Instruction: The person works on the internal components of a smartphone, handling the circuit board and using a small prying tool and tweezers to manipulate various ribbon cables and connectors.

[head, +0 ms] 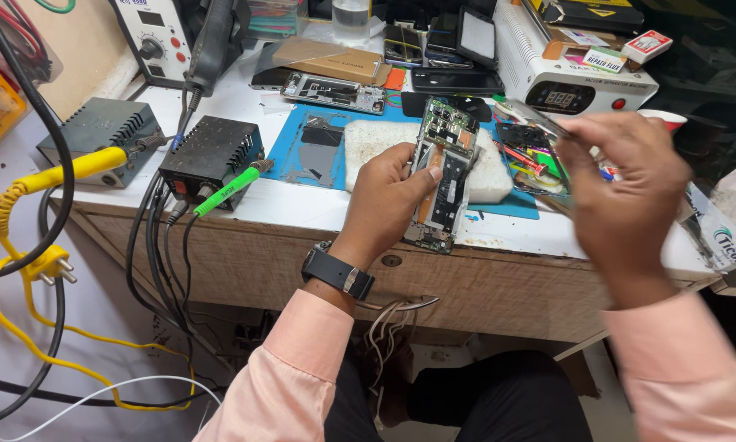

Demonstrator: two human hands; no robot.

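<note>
My left hand grips an opened phone, back cover off, its circuit boards and dark inner parts facing me; it is held upright above the table's front edge. My right hand is raised to the right of the phone, fingers pinched on a thin metal tool, likely tweezers, whose tip points left toward the phone's top. The hand is motion-blurred. A black watch sits on my left wrist.
A white foam pad lies on a blue mat behind the phone. Two black soldering stations with yellow and green handled irons stand left. Phone parts, several phones and a white machine crowd the back. Cables hang at left.
</note>
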